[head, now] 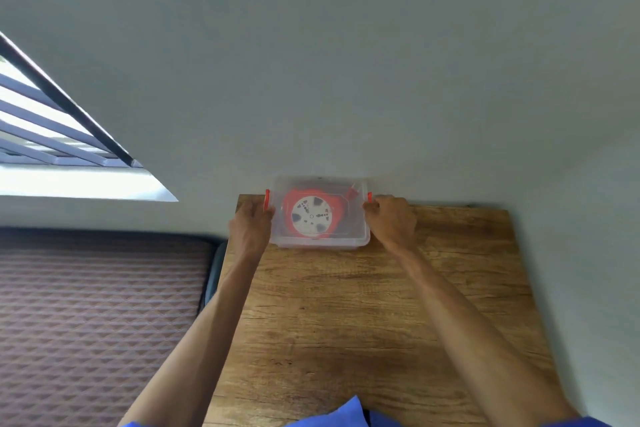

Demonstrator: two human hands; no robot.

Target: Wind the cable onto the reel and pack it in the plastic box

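Both hands, left hand (251, 224) and right hand (393, 220), curl fingers around the clear lidded plastic box (320, 243) at its red side latches; orange-and-white cable reel (311, 215) inside.

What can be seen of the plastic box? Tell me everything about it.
The plastic box is a clear, rectangular container with rounded corners and a see-through lid on top. Red latches sit at both short ends. Through the lid shows the orange cable reel with its white face. The box lies flat at the far edge of the wooden table, against the wall. The left hand and right hand hold its two ends, fingers at the latches.
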